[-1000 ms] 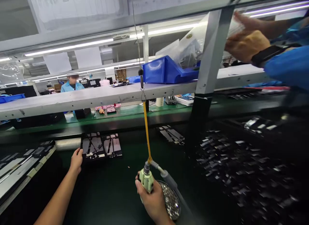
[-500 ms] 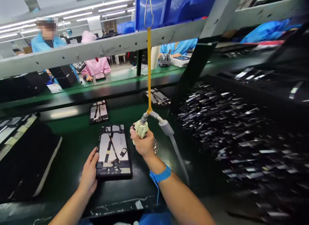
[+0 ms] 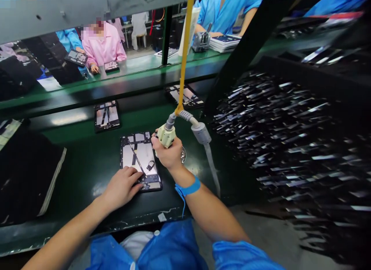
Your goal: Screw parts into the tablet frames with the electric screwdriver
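At centre, the right hand point(image 3: 171, 156) clasps a pale-green plastic corded tool point(image 3: 165, 136) below a yellow strap point(image 3: 184, 57). The left hand point(image 3: 122, 185), thumb and fingers apart, rests on a flat, rectangular black-and-silver device point(image 3: 144, 151) just left of centre.

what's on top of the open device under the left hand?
On the device: a thin dark diagonal strip and a small dark part, over a pale plate. The left hand covers the lower-left corner; what lies beneath it can't be seen.

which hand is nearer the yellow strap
Right. The right hand grips the pale tool just below the yellow strap; the left hand is farther off, on the lower left of the flat device.
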Demonstrator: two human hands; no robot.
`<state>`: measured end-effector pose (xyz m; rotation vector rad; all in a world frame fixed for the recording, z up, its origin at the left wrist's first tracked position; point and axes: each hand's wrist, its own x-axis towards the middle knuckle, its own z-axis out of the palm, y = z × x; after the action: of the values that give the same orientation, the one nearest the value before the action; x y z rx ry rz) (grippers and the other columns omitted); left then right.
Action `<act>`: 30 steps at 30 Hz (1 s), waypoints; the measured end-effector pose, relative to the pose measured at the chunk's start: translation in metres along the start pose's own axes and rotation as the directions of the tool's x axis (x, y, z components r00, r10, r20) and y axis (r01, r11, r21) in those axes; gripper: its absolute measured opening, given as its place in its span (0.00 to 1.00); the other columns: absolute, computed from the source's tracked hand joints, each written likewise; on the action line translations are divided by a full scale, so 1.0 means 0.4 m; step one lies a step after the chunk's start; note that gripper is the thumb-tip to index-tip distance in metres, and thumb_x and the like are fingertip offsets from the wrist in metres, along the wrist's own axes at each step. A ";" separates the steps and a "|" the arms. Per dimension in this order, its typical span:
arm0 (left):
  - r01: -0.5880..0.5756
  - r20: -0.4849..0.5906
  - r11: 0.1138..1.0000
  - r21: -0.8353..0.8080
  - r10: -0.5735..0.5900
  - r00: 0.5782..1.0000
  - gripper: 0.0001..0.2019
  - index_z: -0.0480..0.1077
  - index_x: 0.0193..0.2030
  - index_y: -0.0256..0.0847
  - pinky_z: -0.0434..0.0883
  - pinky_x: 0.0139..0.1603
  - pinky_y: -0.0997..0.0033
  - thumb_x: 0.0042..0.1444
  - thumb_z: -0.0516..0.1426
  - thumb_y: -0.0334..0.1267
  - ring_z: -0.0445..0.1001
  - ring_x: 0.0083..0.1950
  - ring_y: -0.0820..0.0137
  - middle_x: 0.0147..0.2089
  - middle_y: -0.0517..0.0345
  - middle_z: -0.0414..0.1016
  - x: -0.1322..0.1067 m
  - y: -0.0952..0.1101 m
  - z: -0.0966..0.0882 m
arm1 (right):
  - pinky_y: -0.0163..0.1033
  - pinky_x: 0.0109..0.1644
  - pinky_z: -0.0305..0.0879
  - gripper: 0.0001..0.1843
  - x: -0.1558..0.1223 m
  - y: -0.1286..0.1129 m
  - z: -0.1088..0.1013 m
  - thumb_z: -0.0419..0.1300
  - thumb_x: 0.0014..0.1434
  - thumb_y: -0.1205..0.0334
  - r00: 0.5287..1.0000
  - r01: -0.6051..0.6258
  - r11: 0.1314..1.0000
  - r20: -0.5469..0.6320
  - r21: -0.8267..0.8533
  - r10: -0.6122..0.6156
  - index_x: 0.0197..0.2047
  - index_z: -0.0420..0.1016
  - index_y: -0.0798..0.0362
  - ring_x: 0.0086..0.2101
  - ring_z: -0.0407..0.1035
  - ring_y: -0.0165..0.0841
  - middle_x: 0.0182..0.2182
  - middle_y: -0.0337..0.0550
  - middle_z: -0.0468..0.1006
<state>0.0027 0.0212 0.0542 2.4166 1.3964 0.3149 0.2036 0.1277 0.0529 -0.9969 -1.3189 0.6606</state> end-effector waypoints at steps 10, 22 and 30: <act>-0.025 0.006 1.000 0.012 0.025 1.000 0.06 0.72 0.49 0.39 0.74 0.50 0.59 0.68 0.55 0.34 0.73 0.49 0.60 0.48 0.48 0.74 0.019 0.005 0.034 | 0.42 0.45 0.78 0.11 -0.001 -0.009 0.001 0.66 0.59 0.51 1.000 0.003 1.000 0.021 -0.014 -0.003 0.40 0.76 0.48 0.35 0.79 0.38 0.35 0.41 0.83; -0.008 0.027 0.999 -0.032 0.009 1.000 0.12 0.75 0.50 0.41 0.75 0.49 0.64 0.68 0.52 0.32 0.77 0.46 0.63 0.45 0.50 0.78 0.033 -0.014 0.015 | 0.42 0.44 0.77 0.10 -0.003 -0.009 0.005 0.66 0.59 0.51 1.000 0.001 1.000 0.024 -0.025 -0.001 0.38 0.75 0.48 0.36 0.78 0.38 0.34 0.41 0.82; -0.102 -0.105 0.993 -0.056 0.095 0.990 0.16 0.78 0.55 0.44 0.77 0.55 0.61 0.72 0.50 0.38 0.80 0.53 0.61 0.53 0.45 0.81 -0.042 -0.028 0.037 | 0.42 0.46 0.77 0.10 -0.004 -0.020 0.002 0.66 0.60 0.51 0.999 0.013 1.000 0.038 -0.010 -0.012 0.39 0.75 0.48 0.36 0.79 0.38 0.34 0.41 0.82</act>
<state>-0.0093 0.0093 0.0359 2.4547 1.2911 0.5050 0.2016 0.1228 0.0591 -0.9879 -1.3619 0.6669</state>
